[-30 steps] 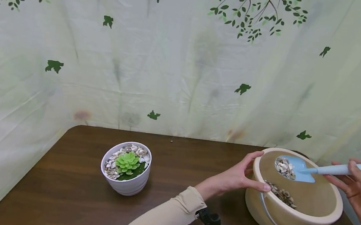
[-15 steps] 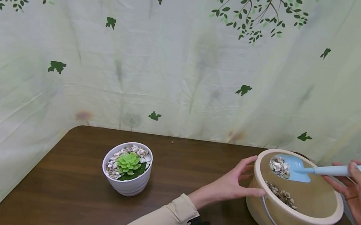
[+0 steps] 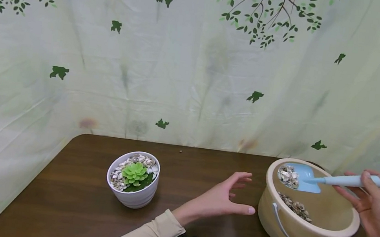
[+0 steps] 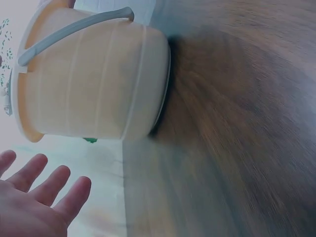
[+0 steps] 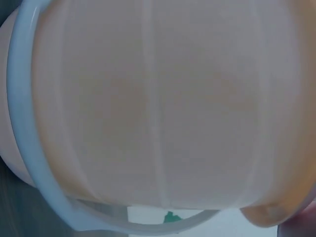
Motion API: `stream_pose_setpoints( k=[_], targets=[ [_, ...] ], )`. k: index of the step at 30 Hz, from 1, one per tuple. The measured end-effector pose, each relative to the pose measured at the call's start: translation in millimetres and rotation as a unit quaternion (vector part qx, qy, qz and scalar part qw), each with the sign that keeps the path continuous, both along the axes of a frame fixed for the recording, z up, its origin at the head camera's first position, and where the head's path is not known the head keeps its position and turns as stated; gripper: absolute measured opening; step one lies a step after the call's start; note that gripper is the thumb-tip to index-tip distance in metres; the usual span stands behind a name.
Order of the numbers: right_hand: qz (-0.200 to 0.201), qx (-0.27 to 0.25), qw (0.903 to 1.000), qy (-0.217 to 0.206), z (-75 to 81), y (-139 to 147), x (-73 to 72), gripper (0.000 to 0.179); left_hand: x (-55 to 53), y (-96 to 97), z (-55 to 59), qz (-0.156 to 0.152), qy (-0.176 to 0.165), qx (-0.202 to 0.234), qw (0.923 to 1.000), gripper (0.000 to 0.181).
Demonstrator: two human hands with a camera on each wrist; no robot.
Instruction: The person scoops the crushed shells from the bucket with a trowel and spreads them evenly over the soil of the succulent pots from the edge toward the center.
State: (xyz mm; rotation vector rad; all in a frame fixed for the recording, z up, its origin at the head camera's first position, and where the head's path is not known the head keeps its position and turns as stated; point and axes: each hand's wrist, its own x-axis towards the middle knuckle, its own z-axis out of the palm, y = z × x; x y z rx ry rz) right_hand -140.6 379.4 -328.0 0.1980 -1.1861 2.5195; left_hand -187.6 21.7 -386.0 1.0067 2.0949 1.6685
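In the head view my right hand (image 3: 378, 209) grips the handle of a light blue toy shovel (image 3: 312, 180). Its blade carries a heap of small shells or pebbles (image 3: 289, 176) above the mouth of a cream bucket (image 3: 290, 229). More brownish pieces (image 3: 294, 207) lie inside the bucket. Left of the bucket, my left hand (image 3: 217, 201) is off the rim, thumb and fingers spread apart around nothing. The left wrist view shows its straight fingers (image 4: 49, 185) beside the bucket wall. Bucket wall and the pale blue bail handle (image 5: 22, 98) fill the right wrist view.
A white pot (image 3: 134, 198) with a green succulent (image 3: 134, 173) and pale shells stands left on the dark wooden table (image 3: 69, 198). Behind the table hangs a pale curtain (image 3: 182, 62) printed with leaves.
My left hand has let go of the bucket rim and moved left, away from it. The loaded shovel has shifted slightly left over the bucket.
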Motion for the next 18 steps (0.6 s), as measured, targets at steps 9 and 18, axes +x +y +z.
stream_pose_setpoints(
  k=[9,18],
  targets=[
    [0.013,0.010,0.9995,0.028,0.8,-10,3.6,0.013,9.3,-30.4,-0.8,0.000,0.043,-0.030,0.9986,0.076],
    [0.035,-0.001,0.9984,0.045,4.6,-23,3.8,0.016,19.2,-61.7,-2.8,0.016,0.063,-0.037,0.9972,0.076]
  ],
)
